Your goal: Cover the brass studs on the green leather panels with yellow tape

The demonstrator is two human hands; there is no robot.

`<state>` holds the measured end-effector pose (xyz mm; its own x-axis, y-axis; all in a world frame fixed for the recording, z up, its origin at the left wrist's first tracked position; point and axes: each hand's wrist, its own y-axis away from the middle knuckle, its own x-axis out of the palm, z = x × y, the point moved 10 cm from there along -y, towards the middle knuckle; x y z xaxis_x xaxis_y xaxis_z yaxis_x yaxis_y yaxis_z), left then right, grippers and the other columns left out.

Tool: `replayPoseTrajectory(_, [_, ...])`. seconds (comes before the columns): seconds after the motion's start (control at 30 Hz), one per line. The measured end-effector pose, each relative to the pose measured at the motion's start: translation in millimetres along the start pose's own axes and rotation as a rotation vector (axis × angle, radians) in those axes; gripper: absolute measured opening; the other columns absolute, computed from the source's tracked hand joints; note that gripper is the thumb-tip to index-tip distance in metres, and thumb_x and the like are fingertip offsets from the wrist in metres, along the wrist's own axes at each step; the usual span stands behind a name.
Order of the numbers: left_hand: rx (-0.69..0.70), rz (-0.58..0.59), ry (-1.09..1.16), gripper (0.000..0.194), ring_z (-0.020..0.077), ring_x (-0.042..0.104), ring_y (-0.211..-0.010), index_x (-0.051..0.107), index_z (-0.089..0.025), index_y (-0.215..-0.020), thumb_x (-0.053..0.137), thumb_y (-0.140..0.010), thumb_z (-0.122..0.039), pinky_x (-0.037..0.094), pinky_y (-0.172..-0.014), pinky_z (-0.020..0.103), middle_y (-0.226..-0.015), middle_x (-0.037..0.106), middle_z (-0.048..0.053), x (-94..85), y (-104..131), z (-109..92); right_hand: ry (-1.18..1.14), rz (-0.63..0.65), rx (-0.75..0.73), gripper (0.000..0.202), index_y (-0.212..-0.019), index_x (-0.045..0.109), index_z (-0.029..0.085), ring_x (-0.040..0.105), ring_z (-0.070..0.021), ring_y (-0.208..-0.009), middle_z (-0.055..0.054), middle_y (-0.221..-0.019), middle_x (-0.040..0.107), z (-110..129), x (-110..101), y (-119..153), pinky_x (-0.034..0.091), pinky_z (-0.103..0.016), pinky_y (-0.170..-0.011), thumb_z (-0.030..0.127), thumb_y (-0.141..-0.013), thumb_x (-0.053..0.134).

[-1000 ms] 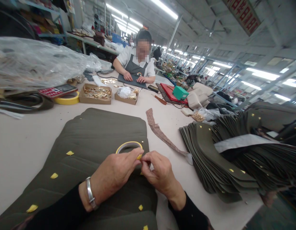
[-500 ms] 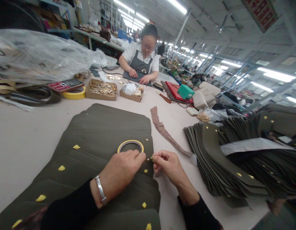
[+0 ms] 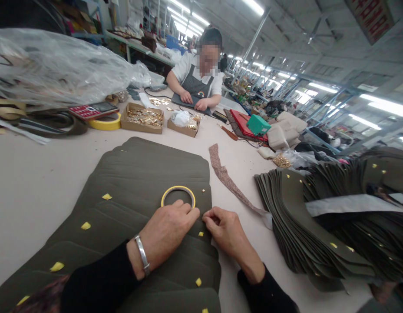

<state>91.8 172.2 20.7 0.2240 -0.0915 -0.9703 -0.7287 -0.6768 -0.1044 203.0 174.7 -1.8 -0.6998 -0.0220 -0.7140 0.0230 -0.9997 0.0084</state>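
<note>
Overlapping dark olive panels (image 3: 149, 169) lie fanned out on the table, with small yellow tape pieces (image 3: 107, 197) stuck on them. My left hand (image 3: 170, 230), with a silver bracelet at the wrist, is closed on a yellow tape roll (image 3: 178, 188) that stands over the panels. Near the panels' right edge, my right hand (image 3: 223, 224) has thumb and forefinger pinched together; whatever is between them is too small or hidden to name. A small gold stud (image 3: 203, 191) shows on a panel above my right hand.
Across the table a person (image 3: 198, 82) handles a dark piece. Boxes of gold parts (image 3: 143, 118), a second tape roll (image 3: 105, 122) and a plastic bag (image 3: 58, 65) are at the back left. A brown strip (image 3: 226, 174) and stacked panels (image 3: 305, 217) lie to the right.
My right hand has moved slightly left onto the panel edge, covering the stud that showed between my hands. The yellow piece at its fingertips no longer shows. The view has shifted slightly.
</note>
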Motion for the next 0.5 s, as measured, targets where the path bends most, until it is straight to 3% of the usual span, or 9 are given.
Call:
replayPoseTrajectory(0.07, [-0.001,-0.002,-0.004,0.012,0.0199,0.054,-0.081,0.056,-0.020,-0.091,0.046,-0.093,-0.012,0.047,-0.066,0.028,-0.087,0.061,0.004,-0.4,0.1,0.3,0.055,0.011,-0.012,0.014,-0.073,0.067,0.018,0.061,-0.0137,-0.057,0.000,-0.063,0.067,0.7,0.7,-1.9,0.042,-0.022,-0.054,0.011,-0.080,0.057])
replayPoseTrajectory(0.13, [-0.007,0.010,-0.005,0.012,0.0191,0.054,-0.081,0.056,-0.019,-0.091,0.047,-0.093,-0.012,0.047,-0.066,0.028,-0.087,0.061,0.004,0.0,0.1,1.3,0.109,0.003,-0.030,0.012,-0.089,0.067,0.018,0.061,-0.0147,-0.055,0.003,-0.059,0.064,-0.7,-1.8,-1.7,0.042,-0.023,-0.054,0.014,-0.081,0.060])
replayPoseTrajectory(0.23, [-0.014,0.018,0.004,0.012,0.0192,0.055,-0.082,0.056,-0.019,-0.091,0.046,-0.093,-0.012,0.048,-0.067,0.028,-0.088,0.062,0.003,-0.1,0.2,2.1,0.156,-0.066,-0.089,0.027,-0.111,0.058,0.018,0.060,-0.0158,-0.054,0.004,-0.060,0.063,-1.1,-13.6,4.4,0.044,-0.025,-0.055,0.020,-0.085,0.062])
replayPoseTrajectory(0.33, [-0.010,0.006,0.008,0.013,0.0200,0.055,-0.082,0.056,-0.019,-0.091,0.046,-0.092,-0.011,0.048,-0.067,0.029,-0.088,0.062,0.003,-0.5,0.7,0.3,0.242,-0.086,-0.304,0.011,-0.097,0.062,0.019,0.063,-0.0173,-0.070,-0.004,-0.079,0.067,16.3,-17.2,16.6,0.049,-0.027,-0.066,0.017,-0.091,0.053])
replayPoseTrajectory(0.4, [-0.017,-0.003,0.003,0.013,0.0202,0.055,-0.081,0.056,-0.020,-0.090,0.046,-0.092,-0.011,0.048,-0.066,0.029,-0.087,0.062,0.003,-0.2,1.1,0.0,0.361,-0.032,-0.465,0.016,-0.093,0.064,0.017,0.063,-0.0198,-0.080,-0.008,-0.087,0.067,30.7,-7.6,24.8,0.050,-0.029,-0.073,0.013,-0.092,0.049])
replayPoseTrajectory(0.5, [-0.014,-0.015,0.001,0.014,0.0198,0.056,-0.080,0.056,-0.020,-0.089,0.046,-0.092,-0.011,0.048,-0.065,0.028,-0.085,0.062,0.002,-1.4,1.1,3.6,0.518,0.042,-0.534,0.017,-0.093,0.066,0.015,0.063,-0.0224,-0.081,-0.010,-0.086,0.067,38.9,7.8,25.0,0.051,-0.032,-0.074,0.010,-0.090,0.050])
